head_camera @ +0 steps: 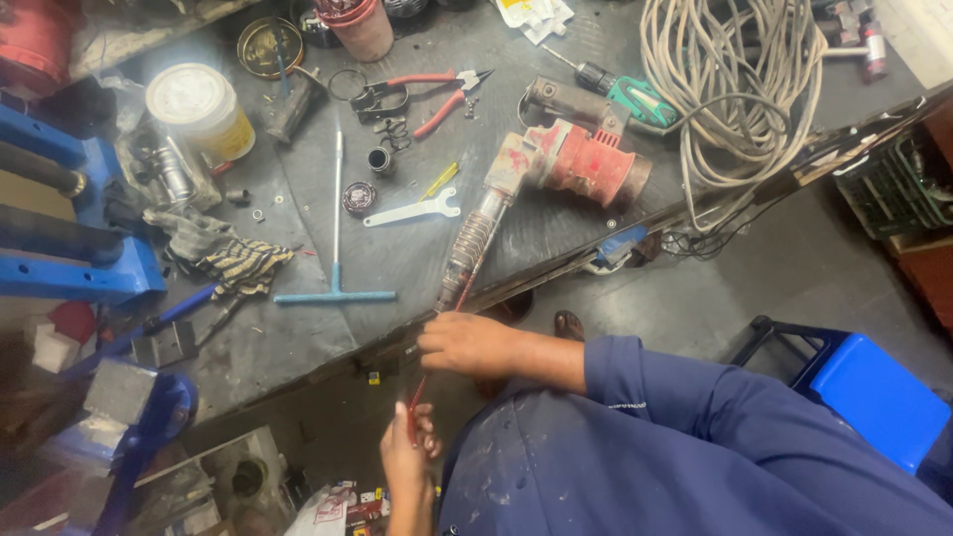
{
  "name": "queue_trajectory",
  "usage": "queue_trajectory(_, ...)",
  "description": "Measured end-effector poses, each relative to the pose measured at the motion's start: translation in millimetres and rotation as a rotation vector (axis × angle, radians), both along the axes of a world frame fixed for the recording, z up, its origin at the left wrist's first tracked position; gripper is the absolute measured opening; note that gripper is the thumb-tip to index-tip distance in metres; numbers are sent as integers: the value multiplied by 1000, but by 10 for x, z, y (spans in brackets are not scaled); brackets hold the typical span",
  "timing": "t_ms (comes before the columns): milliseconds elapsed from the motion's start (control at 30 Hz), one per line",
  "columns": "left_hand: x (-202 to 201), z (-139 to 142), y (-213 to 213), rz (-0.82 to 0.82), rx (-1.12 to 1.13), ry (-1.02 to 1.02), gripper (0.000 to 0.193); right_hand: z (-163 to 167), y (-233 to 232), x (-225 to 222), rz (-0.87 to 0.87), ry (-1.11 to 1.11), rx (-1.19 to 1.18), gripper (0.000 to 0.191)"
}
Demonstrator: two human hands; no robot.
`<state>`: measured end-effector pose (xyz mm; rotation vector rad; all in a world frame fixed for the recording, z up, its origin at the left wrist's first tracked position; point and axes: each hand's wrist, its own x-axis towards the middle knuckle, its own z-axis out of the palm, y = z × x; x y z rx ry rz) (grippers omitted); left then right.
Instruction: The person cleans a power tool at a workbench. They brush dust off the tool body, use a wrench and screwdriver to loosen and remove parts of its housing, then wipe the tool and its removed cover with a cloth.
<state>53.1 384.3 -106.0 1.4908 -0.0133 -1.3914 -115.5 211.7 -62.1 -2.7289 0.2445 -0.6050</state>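
I am watching 2 bare hands working at the near edge of a dark workbench (298, 337). The right hand (467, 342) is closing around a thin red rod (437, 342) just below the spring-wrapped nose of a worn red power tool (566, 164), which is lying on the bench with its nose pointing over the edge. The left hand (405, 449) is gripping the rod's lower end, below bench level. A blue T-handle wrench (336, 238), a flat white spanner (412, 210), red-handled pliers (427, 94) and a coiled grey cable (735, 89) are lying about the tool.
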Motion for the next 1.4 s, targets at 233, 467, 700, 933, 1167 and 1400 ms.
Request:
queue_trajectory(233,-139,194,187,-401,-90,-1297,35,13,-53,-69,37,-17,4,15)
queue_trajectory(467,5,-125,10,4,-101,-58,49,26,-194,-28,101,31,-33,15)
queue_trajectory(700,-240,344,61,-235,-146,-1224,44,129,-300,-46,193,8,35,15)
queue_trajectory(933,-209,130,18,-25,34,-527,39,130,-354,-56,192,44,-20,25)
queue_trajectory(1167,-458,325,55,-50,-40,-1135,36,31,-390,-111,218,100,-10,25)
queue_trajectory(1400,-341,312,-20,-282,-250,-1410,30,58,-416,-139,227,63,-41,29)
